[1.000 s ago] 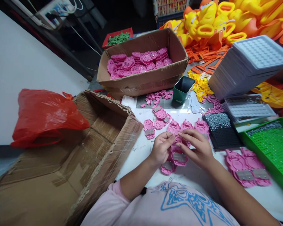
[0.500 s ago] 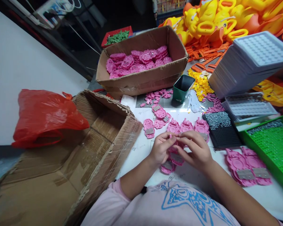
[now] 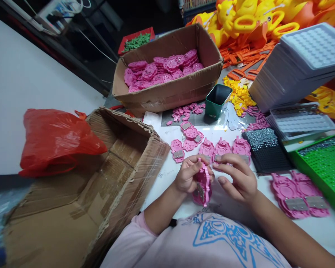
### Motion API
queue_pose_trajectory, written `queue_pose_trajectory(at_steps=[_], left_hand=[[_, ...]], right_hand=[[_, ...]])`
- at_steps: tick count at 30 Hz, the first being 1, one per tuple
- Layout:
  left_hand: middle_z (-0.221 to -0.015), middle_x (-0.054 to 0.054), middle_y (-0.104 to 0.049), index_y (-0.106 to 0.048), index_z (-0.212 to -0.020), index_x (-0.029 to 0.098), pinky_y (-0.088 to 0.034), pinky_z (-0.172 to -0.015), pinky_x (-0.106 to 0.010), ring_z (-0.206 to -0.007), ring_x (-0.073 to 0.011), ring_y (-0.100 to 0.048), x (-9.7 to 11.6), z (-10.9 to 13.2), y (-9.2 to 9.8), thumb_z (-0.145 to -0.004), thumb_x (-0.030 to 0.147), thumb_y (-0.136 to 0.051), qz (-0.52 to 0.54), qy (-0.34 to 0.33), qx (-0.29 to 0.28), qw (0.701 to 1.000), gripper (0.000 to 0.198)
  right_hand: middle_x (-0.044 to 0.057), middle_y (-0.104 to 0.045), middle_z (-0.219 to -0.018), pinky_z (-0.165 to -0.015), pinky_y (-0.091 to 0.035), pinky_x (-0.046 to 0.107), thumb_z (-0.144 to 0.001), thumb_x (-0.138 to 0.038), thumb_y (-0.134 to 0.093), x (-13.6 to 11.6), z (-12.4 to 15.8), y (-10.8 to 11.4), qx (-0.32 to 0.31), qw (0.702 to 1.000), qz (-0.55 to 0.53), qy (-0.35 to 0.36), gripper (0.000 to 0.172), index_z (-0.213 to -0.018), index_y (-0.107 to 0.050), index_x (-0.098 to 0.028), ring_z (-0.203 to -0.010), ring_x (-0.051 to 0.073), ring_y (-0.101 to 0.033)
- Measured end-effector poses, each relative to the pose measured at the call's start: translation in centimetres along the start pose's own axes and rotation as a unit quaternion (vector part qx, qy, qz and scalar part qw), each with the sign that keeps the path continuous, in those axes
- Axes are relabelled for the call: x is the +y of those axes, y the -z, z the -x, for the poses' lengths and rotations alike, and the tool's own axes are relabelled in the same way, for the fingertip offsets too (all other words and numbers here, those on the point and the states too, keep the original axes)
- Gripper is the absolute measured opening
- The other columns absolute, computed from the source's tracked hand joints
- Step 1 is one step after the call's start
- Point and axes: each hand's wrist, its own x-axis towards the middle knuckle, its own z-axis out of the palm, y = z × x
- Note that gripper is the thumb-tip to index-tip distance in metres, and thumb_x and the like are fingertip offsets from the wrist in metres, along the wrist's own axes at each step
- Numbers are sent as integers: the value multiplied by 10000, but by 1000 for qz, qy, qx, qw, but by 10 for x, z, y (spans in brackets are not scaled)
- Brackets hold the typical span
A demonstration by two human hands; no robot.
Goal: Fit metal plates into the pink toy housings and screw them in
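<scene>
My left hand [image 3: 186, 174] is closed around a pink plastic casing [image 3: 204, 184], which it holds up on edge above the white work surface. A grey metal plate shows on the lower part of this casing. To the right of it my right hand [image 3: 241, 180] has its fingers spread, with no object visible in them; its fingertips are near the casing but apart from it. Just beyond my hands lies a row of pink casings [image 3: 222, 147]. More casings with metal plates [image 3: 178, 150] lie to the left of that row.
Stacked pink casings [image 3: 287, 190] lie at right, beside a green tray [image 3: 304, 160] and a black tray of small metal parts [image 3: 270, 156]. Behind stand a green cup [image 3: 214, 106] and a cardboard box of pink pieces [image 3: 167, 98]. An open carton [image 3: 145, 167] and red bag [image 3: 58, 139] are left.
My right hand has drawn back to the right, away from my left. The pink casing, mostly hidden beneath both hands before, now stands tilted up in my left hand.
</scene>
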Motion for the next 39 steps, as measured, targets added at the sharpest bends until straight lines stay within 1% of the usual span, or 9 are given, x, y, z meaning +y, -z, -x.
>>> queue_pose_trajectory(at_steps=[7, 13, 17, 20, 24, 30, 35, 37, 39], left_hand=[[-703, -6, -670, -594, -1068, 154, -491, -549, -201, -562, -101, -620, 7, -6, -8, -726, 332, -752, 1, -35, 55, 998, 417], [-668, 10, -632, -596, -1035, 140, -462, -573, -183, -590, -86, -595, 8, -8, -10, -719, 344, -752, -21, -46, 83, 995, 408], [-644, 32, -592, -569, -1115, 150, -425, -537, -154, -557, -61, -549, 6, -4, -13, -704, 327, -772, -38, -60, 64, 995, 491], [-643, 42, -568, -560, -1111, 166, -407, -496, -145, -513, -46, -516, 5, -1, -14, -723, 329, -761, -44, -61, 36, 996, 466], [-694, 38, -575, -541, -1098, 195, -441, -465, -159, -493, -59, -555, 4, 4, -12, -716, 361, -765, -31, -36, 9, 999, 473], [-660, 49, -557, -533, -1073, 207, -423, -409, -157, -436, -55, -519, 4, 4, -9, -714, 378, -758, -9, -2, 9, 1000, 457], [-671, 14, -625, -590, -963, 180, -473, -562, -190, -568, -85, -588, 7, -9, -6, -722, 377, -754, -63, -104, 72, 990, 352], [-767, 0, -665, -606, -975, 191, -482, -638, -200, -647, -88, -614, 8, -12, -4, -734, 370, -748, -89, -154, 104, 979, 332], [-914, -27, -686, -619, -1023, 197, -486, -749, -229, -785, -112, -640, 9, -13, -4, -738, 380, -743, -112, -185, 116, 969, 361]], right_hand=[[109, -575, -991, -782, -518, 375, -814, -168, -526, -4, 1, -2, -11, 1000, -13, 1, 329, -1141, -565, -185, -944, 203, -568], [100, -576, -971, -772, -520, 352, -777, -118, -572, -7, 2, -6, -14, 1000, -18, -5, 339, -1111, -576, -176, -917, 187, -566], [99, -575, -961, -773, -521, 350, -778, -106, -567, -8, 2, -7, -14, 1000, -26, -1, 335, -1106, -579, -172, -907, 181, -566], [100, -573, -962, -760, -522, 350, -782, -113, -564, -9, 2, -7, -11, 1000, -27, -2, 350, -1126, -571, -177, -909, 184, -565], [95, -582, -950, -747, -525, 344, -785, -124, -558, -10, 1, -8, -10, 1000, -29, -5, 356, -1136, -567, -188, -897, 183, -574], [97, -576, -957, -753, -520, 349, -811, -164, -529, -9, 1, -8, -14, 999, -35, 2, 365, -1174, -554, -192, -899, 186, -571], [67, -538, -897, -697, -502, 341, -773, -269, -638, -9, 6, -10, 7, 1000, 0, -20, 491, -1248, -522, -231, -814, 178, -538], [57, -556, -894, -687, -503, 321, -751, -265, -678, -9, 9, -14, -9, 998, 7, -58, 569, -1285, -484, -247, -802, 168, -546], [31, -575, -848, -661, -500, 284, -779, -237, -653, -8, 11, -19, -23, 993, -2, -119, 549, -1294, -463, -254, -747, 139, -555]])
